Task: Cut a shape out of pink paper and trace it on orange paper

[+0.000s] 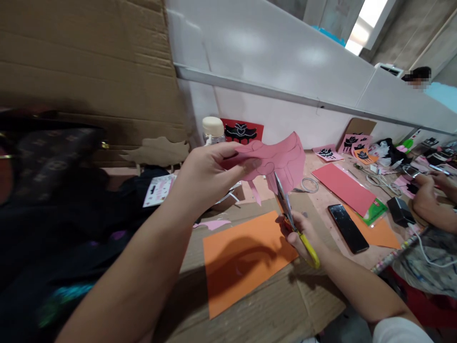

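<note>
My left hand [210,174] is raised over the table, its fingers pinched on a pink paper cut-out [282,159] with wavy edges. My right hand [302,233] grips yellow-handled scissors [291,214]; their blades point up into the lower edge of the pink paper. A thin pink strip hangs from the cut. Below both hands an orange paper sheet [243,259] lies flat on brown cardboard.
A black phone [348,227], red paper [344,186] and a green packet [374,212] lie to the right. Another person's hands [426,193] work at the far right among cables and paper crafts. A dark bag [50,190] sits left. A white bottle [213,129] stands by the wall.
</note>
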Motion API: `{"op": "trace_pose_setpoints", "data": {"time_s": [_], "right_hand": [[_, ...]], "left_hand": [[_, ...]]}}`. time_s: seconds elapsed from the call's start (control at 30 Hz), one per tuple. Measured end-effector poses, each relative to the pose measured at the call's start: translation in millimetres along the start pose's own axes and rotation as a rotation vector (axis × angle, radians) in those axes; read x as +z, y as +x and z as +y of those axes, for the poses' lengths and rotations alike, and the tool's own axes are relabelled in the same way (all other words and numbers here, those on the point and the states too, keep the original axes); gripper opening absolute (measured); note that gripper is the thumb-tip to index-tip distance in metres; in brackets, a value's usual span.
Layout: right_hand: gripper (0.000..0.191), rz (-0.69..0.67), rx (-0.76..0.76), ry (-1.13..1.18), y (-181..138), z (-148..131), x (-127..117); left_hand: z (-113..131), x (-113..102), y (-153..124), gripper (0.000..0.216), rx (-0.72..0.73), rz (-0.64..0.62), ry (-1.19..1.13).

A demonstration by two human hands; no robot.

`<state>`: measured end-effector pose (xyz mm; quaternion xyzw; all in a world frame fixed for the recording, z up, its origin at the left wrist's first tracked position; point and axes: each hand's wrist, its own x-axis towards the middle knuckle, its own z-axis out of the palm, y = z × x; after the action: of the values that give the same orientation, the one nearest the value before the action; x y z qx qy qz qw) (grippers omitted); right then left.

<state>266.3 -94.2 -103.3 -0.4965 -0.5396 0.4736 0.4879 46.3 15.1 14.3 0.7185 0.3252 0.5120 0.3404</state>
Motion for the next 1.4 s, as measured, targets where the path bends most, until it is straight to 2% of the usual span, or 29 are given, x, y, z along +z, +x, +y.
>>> {"op": "trace_pose_setpoints", "data": {"time_s": [0.3, 0.63, 1.03, 1.4], "right_hand": [[0.041, 0.027, 0.01, -0.015, -0.8, -4.1, 0.7], [0.045, -0.032, 0.002, -0.018, 0.8, -2.8, -0.3], [0.057, -0.004, 0.039, -0.01, -0.3, -7.7, 0.9], [0.052, 0.015, 0.002, -0.016, -2.0, -1.4, -0.9]], "left_hand": [[5.2, -2.5, -1.1, 0.017, 0.01, -0.018, 0.0], [7.3, -3.5, -0.9, 0.025, -0.021, -0.025, 0.041], [7.5, -3.7, -0.5, 0.024, -0.037, -0.032, 0.025], [5.9, -5.1, -0.3, 0.023, -0.021, -0.03, 0.042]]}}
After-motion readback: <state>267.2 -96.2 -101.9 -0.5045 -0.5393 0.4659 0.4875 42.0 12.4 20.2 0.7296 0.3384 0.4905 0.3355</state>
